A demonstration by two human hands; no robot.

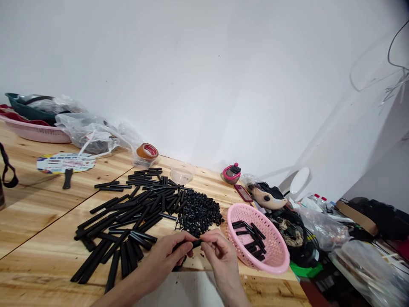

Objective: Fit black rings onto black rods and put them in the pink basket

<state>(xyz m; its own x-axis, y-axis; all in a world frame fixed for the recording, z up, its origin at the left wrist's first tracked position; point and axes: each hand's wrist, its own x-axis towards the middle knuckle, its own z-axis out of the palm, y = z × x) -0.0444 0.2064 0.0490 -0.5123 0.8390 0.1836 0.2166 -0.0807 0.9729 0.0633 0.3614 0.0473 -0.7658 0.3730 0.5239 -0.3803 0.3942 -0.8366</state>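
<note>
Near the table's front edge, my left hand (174,251) is closed round a black tube (197,243). The fingertips of my right hand (220,253) pinch the tube's other end, so both hands meet on it. Just beyond them lies a heap of small black pieces (200,211). To the left spreads a loose pile of black tubes (128,217), pointing in many directions. On the right stands a pink basket (277,247), with several black tubes (252,236) lying in it. Much of the held tube is hidden by my fingers.
Along the wall are a roll of tape (147,151), a clear plastic tub (182,175) and a pink-handled bottle (231,173). A paddle-shaped fan (65,163) and plastic bags (92,132) lie at left. Clutter with a clear bag (326,226) fills the right side.
</note>
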